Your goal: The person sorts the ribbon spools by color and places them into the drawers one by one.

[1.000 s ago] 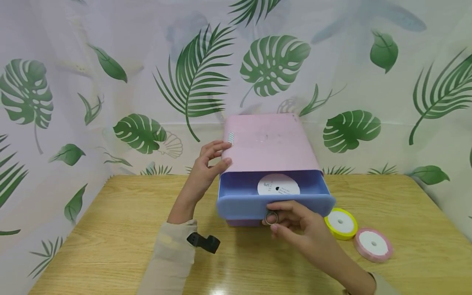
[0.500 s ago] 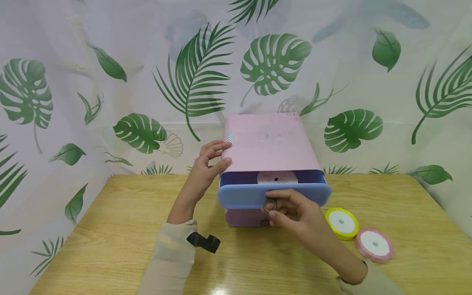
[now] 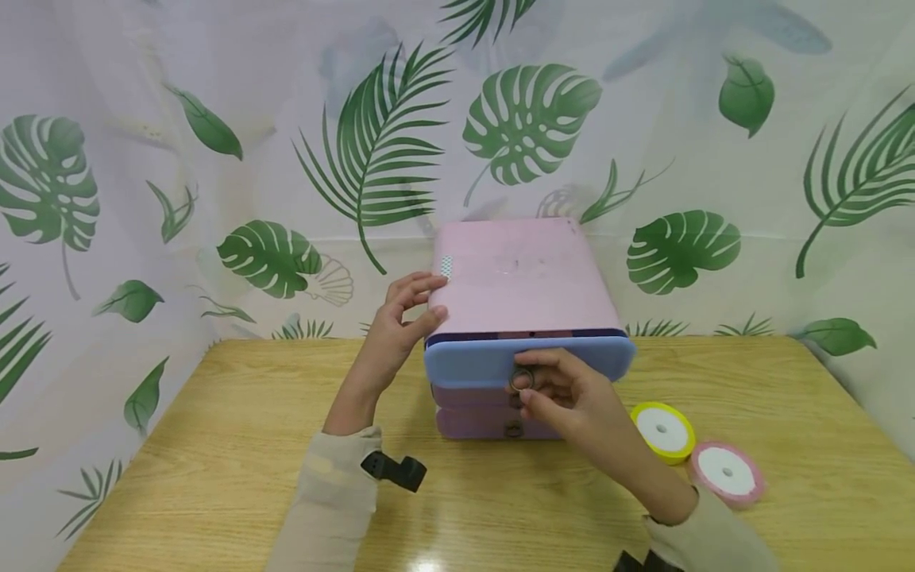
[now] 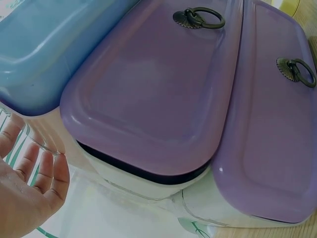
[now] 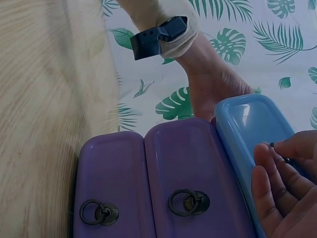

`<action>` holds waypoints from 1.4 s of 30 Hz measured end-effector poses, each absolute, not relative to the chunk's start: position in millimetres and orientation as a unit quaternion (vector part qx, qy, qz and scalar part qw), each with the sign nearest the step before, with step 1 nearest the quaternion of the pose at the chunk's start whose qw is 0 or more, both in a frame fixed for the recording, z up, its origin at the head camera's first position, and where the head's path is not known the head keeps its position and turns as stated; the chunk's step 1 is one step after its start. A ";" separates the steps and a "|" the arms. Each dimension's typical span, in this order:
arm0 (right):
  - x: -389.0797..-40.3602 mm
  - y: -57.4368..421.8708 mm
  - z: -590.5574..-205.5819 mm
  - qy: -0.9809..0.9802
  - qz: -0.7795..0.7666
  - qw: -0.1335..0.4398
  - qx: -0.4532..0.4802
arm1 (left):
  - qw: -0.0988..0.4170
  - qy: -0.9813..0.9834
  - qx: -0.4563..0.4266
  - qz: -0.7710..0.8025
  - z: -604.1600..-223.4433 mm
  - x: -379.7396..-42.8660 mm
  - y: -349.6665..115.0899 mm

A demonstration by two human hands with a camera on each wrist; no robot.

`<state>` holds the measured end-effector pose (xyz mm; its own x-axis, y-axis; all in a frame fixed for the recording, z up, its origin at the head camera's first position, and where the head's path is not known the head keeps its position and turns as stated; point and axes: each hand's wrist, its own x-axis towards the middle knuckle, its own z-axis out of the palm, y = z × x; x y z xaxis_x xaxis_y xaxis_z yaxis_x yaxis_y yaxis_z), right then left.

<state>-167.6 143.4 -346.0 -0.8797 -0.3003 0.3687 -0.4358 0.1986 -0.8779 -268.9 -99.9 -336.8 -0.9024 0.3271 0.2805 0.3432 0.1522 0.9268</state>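
A small pink-topped drawer cabinet [image 3: 525, 278] stands on the table. Its top drawer, with a light blue front [image 3: 468, 365], juts out slightly, and a narrow gap above the front shows a sliver of a round label inside. My right hand [image 3: 575, 397] pinches the ring pull [image 3: 522, 379] on that front between thumb and fingers. At the cabinet's left side rests my left hand [image 3: 393, 334], its fingers fairly straight against the wall and top edge. Two purple drawers sit below, the middle front [image 4: 148, 89] and the bottom front [image 4: 270, 119], each with a bronze ring pull.
Right of the cabinet, a yellow-rimmed ribbon roll [image 3: 662, 433] and a pink ribbon roll [image 3: 727, 474] lie flat on the wooden table [image 3: 214, 477]. A leaf-print cloth [image 3: 400, 103] hangs behind. A black strap device [image 3: 395, 470] is on the left wrist.
The blue-fronted drawer has slid inward, away from me, with my right hand on its ring pull. The disc inside is now nearly hidden. My left hand has stayed in place.
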 end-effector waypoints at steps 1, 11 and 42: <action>-168.9 143.5 -346.4 -0.774 0.584 0.057 0.238 | 0.007 -0.759 -0.221 -0.613 -336.7 -268.9 -99.8; -179.6 144.4 -350.1 -0.781 0.577 0.048 0.234 | 0.003 -0.752 -0.227 -0.618 -336.5 -268.1 -100.3; -169.4 166.7 -365.0 -0.796 0.554 0.044 0.238 | -0.002 -0.754 -0.222 -0.619 -338.6 -267.7 -100.3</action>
